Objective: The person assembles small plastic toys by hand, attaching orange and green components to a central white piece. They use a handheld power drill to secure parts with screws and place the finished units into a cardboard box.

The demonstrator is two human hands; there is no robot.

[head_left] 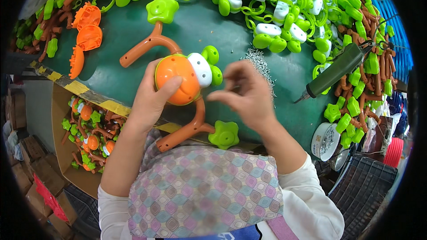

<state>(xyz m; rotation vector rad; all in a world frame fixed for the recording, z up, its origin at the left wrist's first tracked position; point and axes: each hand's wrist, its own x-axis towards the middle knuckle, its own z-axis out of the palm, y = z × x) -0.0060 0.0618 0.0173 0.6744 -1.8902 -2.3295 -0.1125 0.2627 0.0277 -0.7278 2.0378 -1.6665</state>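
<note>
My left hand (pixel 150 98) is closed round a plastic toy with a round orange body (pixel 172 70), its thumb lying across the orange shell. A white piece (pixel 199 69) with screw holes and green knobs (pixel 211 55) join the body on the right. Brown branch-shaped arms (pixel 156 41) stick out above and below, ending in green star-shaped pieces (pixel 223 134). Just right of the toy is my right hand (pixel 249 91), fingers curled in and thumb pointing at the toy; what it holds is hidden. Beside it lies a heap of small screws (pixel 261 64).
A dark green electric screwdriver (pixel 336 70) hangs at the right, above a white tub (pixel 325 141) of screws. Green and white parts (pixel 269 29) pile up at the back. Orange shells (pixel 89 36) lie at the left. Below them, a cardboard box (pixel 66 151) holds similar toys.
</note>
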